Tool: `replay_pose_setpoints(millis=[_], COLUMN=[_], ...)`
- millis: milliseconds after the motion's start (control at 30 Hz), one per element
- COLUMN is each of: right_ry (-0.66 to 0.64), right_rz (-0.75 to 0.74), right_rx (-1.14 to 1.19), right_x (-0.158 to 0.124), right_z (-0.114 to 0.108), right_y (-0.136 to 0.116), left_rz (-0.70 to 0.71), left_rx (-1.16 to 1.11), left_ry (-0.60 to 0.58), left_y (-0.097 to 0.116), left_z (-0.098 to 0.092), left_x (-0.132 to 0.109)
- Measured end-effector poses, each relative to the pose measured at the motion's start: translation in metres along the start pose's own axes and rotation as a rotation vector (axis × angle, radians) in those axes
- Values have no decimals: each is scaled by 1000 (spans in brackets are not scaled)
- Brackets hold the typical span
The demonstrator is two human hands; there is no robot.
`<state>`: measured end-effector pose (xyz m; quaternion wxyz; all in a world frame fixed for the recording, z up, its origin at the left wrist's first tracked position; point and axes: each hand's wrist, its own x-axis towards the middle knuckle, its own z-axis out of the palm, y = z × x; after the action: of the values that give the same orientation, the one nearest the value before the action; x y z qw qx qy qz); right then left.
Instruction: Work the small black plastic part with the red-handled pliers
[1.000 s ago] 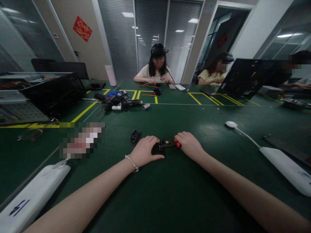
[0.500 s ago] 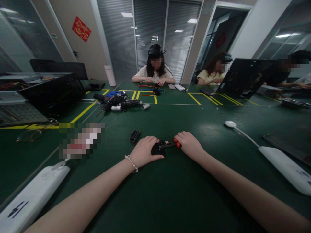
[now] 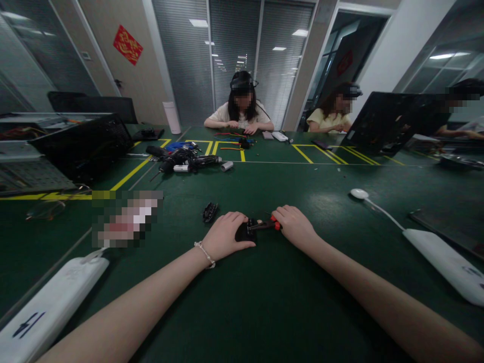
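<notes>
My left hand (image 3: 227, 234) is closed round a small black plastic part (image 3: 243, 233), which rests on the green table (image 3: 264, 302). Fingers and thumb grip it from the left, so part of it is hidden. Red-handled pliers (image 3: 263, 226) are held in my right hand (image 3: 295, 224), and their dark jaws reach left onto the black part's right side. What exactly sits between the jaws is too small to tell. Just beyond my left hand lies another small black piece (image 3: 209, 212) with an uneven, open structure.
Tools and cables (image 3: 185, 159) lie in a pile farther back. White power banks (image 3: 56, 302) flank my arms, one with a cable to a white puck (image 3: 359, 193). Glasses (image 3: 47, 209) lie left, near a dark computer case (image 3: 83, 146). Co-workers (image 3: 242, 113) sit across the table.
</notes>
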<state>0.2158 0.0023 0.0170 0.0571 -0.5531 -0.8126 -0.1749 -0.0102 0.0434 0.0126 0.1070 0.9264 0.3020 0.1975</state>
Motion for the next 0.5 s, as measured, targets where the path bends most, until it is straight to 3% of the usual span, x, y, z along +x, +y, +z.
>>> replay_pose_setpoints(millis=[500], right_ry=[-10], right_rz=[-10], right_rx=[9], right_x=[0], right_z=[1], right_y=[2], left_rz=[0], left_rx=[-11], left_ry=[5], left_y=[-1], left_z=[1], left_x=[0])
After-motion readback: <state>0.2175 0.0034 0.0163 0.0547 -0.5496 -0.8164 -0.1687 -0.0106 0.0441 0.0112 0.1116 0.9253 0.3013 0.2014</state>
